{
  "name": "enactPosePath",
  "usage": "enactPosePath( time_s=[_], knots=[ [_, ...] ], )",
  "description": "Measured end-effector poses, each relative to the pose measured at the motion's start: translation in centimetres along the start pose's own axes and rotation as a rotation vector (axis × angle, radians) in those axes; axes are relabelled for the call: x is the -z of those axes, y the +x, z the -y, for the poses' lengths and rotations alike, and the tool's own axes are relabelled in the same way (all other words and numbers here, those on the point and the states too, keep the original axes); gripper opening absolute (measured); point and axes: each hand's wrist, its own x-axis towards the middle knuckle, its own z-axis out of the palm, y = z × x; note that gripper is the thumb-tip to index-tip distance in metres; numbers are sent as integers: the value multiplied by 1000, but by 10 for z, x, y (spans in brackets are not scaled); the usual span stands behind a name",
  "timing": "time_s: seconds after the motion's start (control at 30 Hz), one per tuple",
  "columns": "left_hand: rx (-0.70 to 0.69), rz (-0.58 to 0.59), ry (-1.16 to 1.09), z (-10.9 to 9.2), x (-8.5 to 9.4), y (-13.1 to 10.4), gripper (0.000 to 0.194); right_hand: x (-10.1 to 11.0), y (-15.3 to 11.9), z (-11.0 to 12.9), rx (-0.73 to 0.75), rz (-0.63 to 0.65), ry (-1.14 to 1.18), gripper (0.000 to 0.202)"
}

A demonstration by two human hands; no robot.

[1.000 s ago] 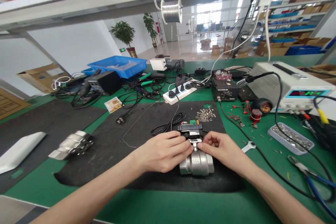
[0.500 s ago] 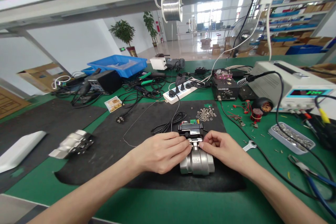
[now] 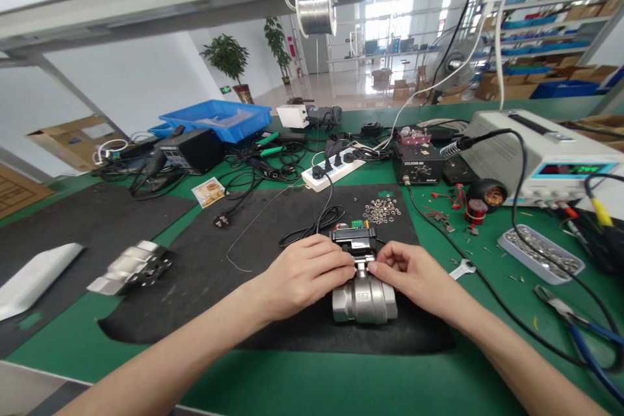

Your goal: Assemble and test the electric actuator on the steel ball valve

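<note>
The left hand [image 3: 305, 273] and right hand [image 3: 414, 271] meet from either side at the neck [image 3: 361, 271] of a steel valve [image 3: 364, 302]. Left fingertips lie flat along the neck's left side; the right thumb and curled fingers come in at its right. Both touch, with little gap between them, but whether either pinches a small part there cannot be told.

The valve's body, marked 304, rests on a black mat [image 3: 195, 286] just below the grip, on the near side. Just beyond the grip sits a black unit [image 3: 358, 238], atop the neck, with a green board [image 3: 357, 223] showing behind it. Loose nuts [image 3: 383, 209] lie scattered a little farther beyond, and a coiled cable [image 3: 312, 232] lies beyond the left hand.

Right of the grip, near the right wrist, is a wrench [image 3: 463, 268]; farther right are pliers [image 3: 553, 304] and a tray [image 3: 526, 266] of small metal parts. Well to the left of the grip, a second valve [image 3: 129, 266] lies tilted, with a white cover [image 3: 39, 279] past it.

Farther out, straight beyond the grip, is a power strip [image 3: 331, 172]; beyond and right, a soldering station [image 3: 418, 162] and a power supply [image 3: 541, 149]; beyond and left, a blue bin [image 3: 248, 125]. High above the strip hangs a wire spool [image 3: 316, 12].
</note>
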Motion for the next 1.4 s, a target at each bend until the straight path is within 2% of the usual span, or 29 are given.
enactPosePath(
  time_s=[0.37, 0.57, 0.73, 0.97, 1.4],
  knots=[
    [-10, 17, 42, -2, 0, 0, 21, 0, -1, 2, -11, 10, 2, 30],
    [-31, 29, 91, -2, 1, -4, 23, 4, -3, 8, -50, 65, 86, 24],
    [-49, 115, 125, 0, 0, -7, 26, 5, -4, 8, -67, 77, 107, 25],
    [-102, 183, 166, 4, 1, -7, 30, 0, 0, 2, -39, 18, 51, 34],
    [-87, 43, 118, 5, -3, -11, 24, -1, -1, 3, -32, 13, 45, 34]
  ],
)
